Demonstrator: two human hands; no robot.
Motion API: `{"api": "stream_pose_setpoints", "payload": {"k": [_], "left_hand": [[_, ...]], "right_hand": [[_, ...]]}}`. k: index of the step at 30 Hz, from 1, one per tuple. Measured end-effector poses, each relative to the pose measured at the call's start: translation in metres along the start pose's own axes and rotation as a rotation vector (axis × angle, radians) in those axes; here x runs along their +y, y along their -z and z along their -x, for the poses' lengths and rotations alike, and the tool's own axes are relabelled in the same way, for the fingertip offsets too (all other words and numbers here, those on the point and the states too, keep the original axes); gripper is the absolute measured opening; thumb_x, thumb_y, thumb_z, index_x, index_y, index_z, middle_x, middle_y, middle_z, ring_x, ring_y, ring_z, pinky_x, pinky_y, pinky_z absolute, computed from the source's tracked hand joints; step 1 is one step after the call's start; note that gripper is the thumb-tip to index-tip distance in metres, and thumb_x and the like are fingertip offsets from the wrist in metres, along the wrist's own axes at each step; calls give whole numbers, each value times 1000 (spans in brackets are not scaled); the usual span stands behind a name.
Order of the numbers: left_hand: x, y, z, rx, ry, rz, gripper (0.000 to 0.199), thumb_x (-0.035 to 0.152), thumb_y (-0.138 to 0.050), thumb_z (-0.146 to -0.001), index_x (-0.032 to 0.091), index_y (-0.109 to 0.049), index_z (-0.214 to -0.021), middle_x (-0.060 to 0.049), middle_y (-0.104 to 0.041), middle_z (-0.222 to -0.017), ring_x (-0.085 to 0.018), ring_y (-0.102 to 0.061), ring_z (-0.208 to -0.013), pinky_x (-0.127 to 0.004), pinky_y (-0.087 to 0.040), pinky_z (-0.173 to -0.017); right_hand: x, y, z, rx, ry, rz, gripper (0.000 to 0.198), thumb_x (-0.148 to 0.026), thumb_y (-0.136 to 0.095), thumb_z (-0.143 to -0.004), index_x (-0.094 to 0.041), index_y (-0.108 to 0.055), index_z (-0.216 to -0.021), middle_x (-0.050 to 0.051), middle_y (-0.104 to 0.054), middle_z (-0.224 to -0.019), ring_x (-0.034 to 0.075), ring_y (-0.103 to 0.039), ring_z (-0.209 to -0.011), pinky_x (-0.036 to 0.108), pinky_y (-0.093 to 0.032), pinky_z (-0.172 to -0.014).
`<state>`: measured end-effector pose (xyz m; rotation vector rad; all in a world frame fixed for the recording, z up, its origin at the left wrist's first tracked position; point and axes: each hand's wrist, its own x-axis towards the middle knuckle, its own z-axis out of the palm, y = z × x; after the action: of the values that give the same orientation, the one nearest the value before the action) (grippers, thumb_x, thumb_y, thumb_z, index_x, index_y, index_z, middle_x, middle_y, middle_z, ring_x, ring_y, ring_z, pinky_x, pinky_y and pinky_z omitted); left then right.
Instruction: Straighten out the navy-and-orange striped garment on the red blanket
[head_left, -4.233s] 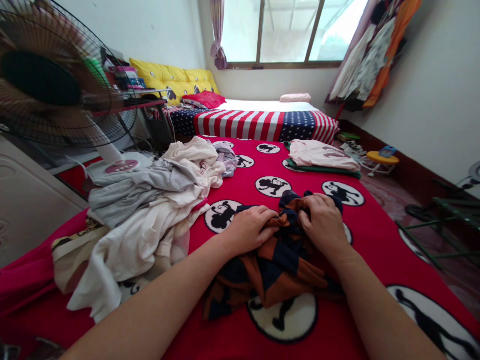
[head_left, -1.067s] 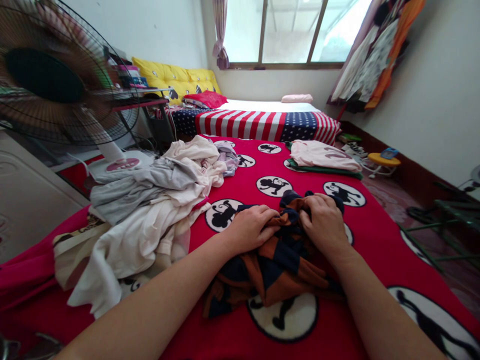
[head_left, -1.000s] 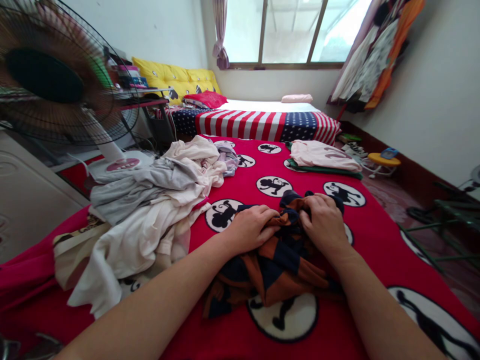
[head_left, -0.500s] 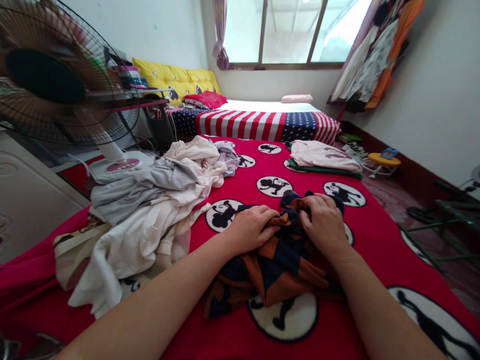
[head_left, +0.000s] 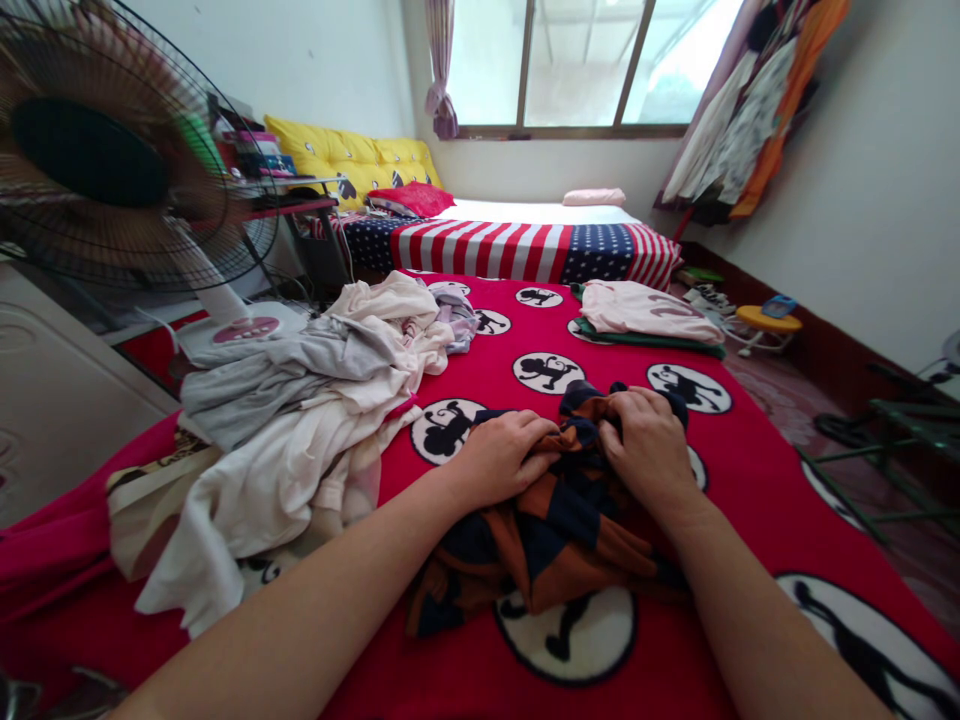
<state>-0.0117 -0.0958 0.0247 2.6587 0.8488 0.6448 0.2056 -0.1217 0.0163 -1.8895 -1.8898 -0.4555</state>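
For good handling of the orange and navy garment [head_left: 570,520], I would judge that both hands should find a true edge of the cloth first, because it is bunched and its shape is hard to read; a light pull outwards, low over the red blanket [head_left: 480,375], should then open the creases without dragging the blanket too; the loose part towards the near edge may need separate smoothing.

The garment lies crumpled in the middle of the blanket, closer to the near edge than to the far one; the left hand [head_left: 499,455] is half closed, with thumb and fingers pinching a gathered fold; the right hand [head_left: 649,445] is curled over the bunch, gripping it with fingertips hidden, so I cannot tell how tightly; both forearms reach in from the near edge, with palms facing down.
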Motion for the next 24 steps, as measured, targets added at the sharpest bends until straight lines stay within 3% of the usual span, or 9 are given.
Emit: {"api": "stream_pose_setpoints", "payload": {"k": [24], "left_hand": [[-1,0,1,6,-6,0,26,30,-54,-93,18,-61,-115,-6,-64,-112,-21,-62,-104,-30,-48,-93]], "right_hand": [[-1,0,0,-6,1,31,8,-20,-52,-84,-18,-59,-87,11,-67,-104,30,-51,-119,40,-44,-92]]}}
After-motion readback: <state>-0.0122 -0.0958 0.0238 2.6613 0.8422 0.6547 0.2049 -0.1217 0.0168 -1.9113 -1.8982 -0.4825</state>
